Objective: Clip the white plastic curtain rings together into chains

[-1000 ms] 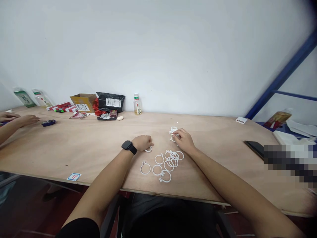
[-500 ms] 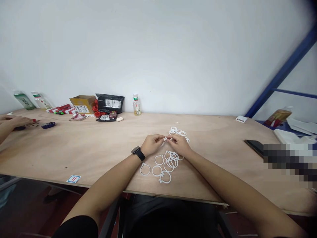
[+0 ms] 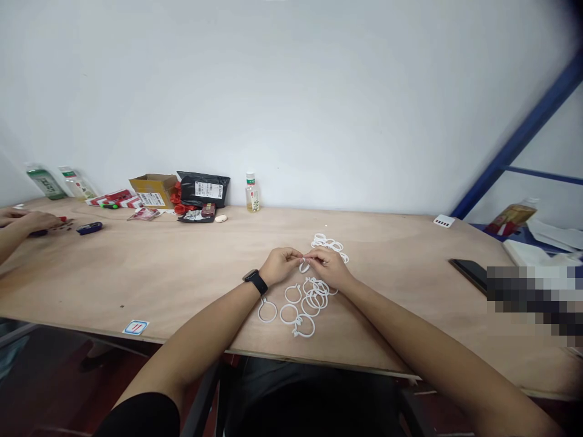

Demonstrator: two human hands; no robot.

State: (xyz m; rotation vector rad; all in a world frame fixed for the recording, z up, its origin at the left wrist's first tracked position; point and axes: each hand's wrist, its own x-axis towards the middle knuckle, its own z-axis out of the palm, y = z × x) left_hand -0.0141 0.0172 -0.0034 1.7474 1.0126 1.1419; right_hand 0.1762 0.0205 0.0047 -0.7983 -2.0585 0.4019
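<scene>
Between my fingertips hangs a white plastic ring (image 3: 304,267), its top hidden by the fingers. My left hand (image 3: 279,266) pinches it from the left, a black watch on that wrist. From the other side my right hand (image 3: 328,266) pinches the same ring, the fingertips of both hands nearly meeting. Below the hands lies a loose group of white rings with small clip ends (image 3: 314,298), several of them overlapping. A single white ring (image 3: 267,311) lies by my left forearm. Beyond my right hand is another pile of white rings (image 3: 320,239), partly covered by that hand.
Along the wall stand a drink bottle (image 3: 252,194), a black parcel bag (image 3: 203,189) and a cardboard box (image 3: 153,191). A phone (image 3: 469,273) lies at right. At far left another person's hands (image 3: 31,221) work near a dark blue object (image 3: 90,228). A number card (image 3: 135,328) lies at the front edge.
The ring in my fingers has turned, so its loop now shows hanging below the fingertips. Both hands stay in nearly the same place.
</scene>
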